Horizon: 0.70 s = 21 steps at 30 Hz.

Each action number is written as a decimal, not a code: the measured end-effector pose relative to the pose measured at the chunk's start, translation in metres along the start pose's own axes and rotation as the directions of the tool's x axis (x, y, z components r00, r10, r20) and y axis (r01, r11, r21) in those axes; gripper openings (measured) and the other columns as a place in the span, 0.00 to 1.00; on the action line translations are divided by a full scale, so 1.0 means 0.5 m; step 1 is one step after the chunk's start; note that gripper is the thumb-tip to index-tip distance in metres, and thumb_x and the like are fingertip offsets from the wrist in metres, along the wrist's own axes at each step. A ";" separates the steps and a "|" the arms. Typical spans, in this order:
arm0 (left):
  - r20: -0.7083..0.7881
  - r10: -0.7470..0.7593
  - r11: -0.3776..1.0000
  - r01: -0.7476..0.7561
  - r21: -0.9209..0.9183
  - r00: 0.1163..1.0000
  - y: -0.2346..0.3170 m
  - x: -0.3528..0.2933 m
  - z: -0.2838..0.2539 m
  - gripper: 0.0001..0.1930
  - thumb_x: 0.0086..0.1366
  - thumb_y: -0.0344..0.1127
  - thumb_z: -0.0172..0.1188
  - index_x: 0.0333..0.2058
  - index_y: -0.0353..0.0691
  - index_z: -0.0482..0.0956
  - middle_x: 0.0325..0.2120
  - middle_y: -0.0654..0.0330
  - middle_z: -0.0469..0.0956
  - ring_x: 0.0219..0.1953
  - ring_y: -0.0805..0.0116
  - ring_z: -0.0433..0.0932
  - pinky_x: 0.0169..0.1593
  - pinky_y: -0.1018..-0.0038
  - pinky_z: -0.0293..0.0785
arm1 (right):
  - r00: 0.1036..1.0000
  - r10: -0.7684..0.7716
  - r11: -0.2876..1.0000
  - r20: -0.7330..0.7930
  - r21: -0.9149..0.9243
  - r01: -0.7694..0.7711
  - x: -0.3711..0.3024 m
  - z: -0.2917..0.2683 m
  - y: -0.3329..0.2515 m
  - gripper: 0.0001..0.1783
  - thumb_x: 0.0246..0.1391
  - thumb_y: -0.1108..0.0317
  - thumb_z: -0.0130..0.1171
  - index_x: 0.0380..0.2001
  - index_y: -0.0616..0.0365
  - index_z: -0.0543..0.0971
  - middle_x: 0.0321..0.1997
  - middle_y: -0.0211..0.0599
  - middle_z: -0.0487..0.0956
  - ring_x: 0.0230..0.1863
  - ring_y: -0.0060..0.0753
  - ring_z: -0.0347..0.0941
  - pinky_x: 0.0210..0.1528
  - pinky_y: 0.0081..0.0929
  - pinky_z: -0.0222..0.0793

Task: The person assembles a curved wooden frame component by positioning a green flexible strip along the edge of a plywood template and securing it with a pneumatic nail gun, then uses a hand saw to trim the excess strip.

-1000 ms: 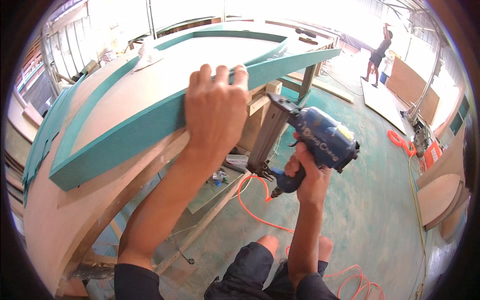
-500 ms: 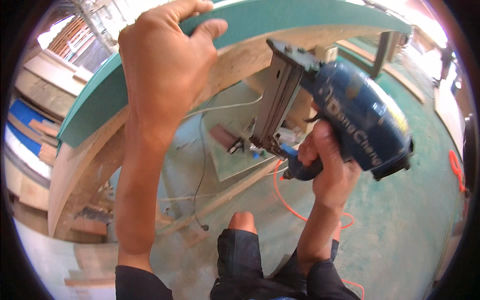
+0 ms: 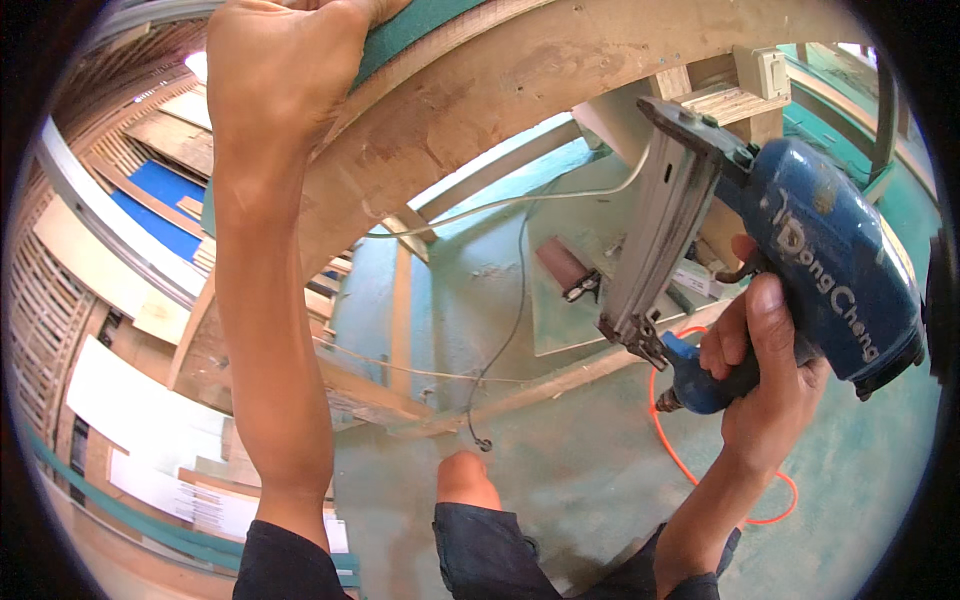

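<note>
My right hand [image 3: 765, 370] is wrapped round the handle of a blue pneumatic nail gun [image 3: 830, 250], a finger beside its trigger. The gun hangs in the air right of the wooden frame, its long grey magazine on the left side. An orange air hose [image 3: 790, 485] loops below it. At the top left my left hand [image 3: 285, 75] is closed over the edge of a green strip [image 3: 425, 35] on the curved wooden frame [image 3: 470, 130]. The upper picture edge cuts off part of its fingers.
A wooden bar [image 3: 510, 390] crosses low under the frame. A grey cable [image 3: 522, 290] and a pale cable [image 3: 490, 210] hang inside. A brown block-like object [image 3: 563, 265] lies on a board below. Stacked boards [image 3: 130, 260] fill the left; a white switch box [image 3: 770, 75] sits upper right.
The view has swung, so the nail gun and my right hand appear farther right and slightly lower. My left hand appears higher and left, still on the green edge. More of the frame's inner side shows.
</note>
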State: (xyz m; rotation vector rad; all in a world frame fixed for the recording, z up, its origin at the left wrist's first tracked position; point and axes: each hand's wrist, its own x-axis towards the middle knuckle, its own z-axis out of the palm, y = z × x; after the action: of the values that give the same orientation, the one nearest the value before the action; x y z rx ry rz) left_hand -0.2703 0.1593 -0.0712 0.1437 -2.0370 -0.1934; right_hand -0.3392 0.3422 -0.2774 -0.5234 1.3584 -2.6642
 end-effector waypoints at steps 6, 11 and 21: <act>0.231 -0.125 0.939 0.040 0.341 0.965 0.015 0.041 -0.022 0.02 0.67 0.25 0.63 0.35 0.32 0.82 0.23 0.70 0.77 0.23 0.84 0.69 0.27 0.80 0.63 | 1.000 0.019 1.000 0.000 0.021 -0.019 -0.020 -0.027 0.035 0.22 0.62 0.59 0.67 0.52 0.66 0.82 0.19 0.24 0.69 0.18 0.17 0.62 0.24 0.19 0.57; 0.169 0.127 0.980 -0.150 0.129 0.977 -0.001 0.013 -0.007 0.05 0.67 0.28 0.63 0.39 0.33 0.79 0.20 0.73 0.74 0.21 0.86 0.65 0.24 0.80 0.58 | 0.998 0.044 0.996 0.046 -0.083 -0.040 -0.029 -0.037 0.007 0.21 0.62 0.61 0.67 0.52 0.65 0.82 0.20 0.24 0.70 0.20 0.16 0.62 0.25 0.20 0.58; 0.414 -0.104 0.897 -0.095 0.432 0.904 0.022 0.077 -0.064 0.19 0.54 0.43 0.67 0.32 0.28 0.87 0.25 0.46 0.85 0.27 0.60 0.83 0.35 0.66 0.79 | 0.982 -0.081 0.980 0.173 -0.164 0.110 -0.022 0.078 -0.075 0.17 0.61 0.62 0.70 0.47 0.62 0.85 0.20 0.23 0.73 0.19 0.15 0.65 0.24 0.18 0.58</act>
State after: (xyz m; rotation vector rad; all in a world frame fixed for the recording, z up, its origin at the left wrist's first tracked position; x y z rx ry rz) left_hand -0.2598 0.1608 -0.0213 0.4232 -2.4972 0.2718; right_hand -0.3132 0.3374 -0.2292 -0.8302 1.5587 -2.5190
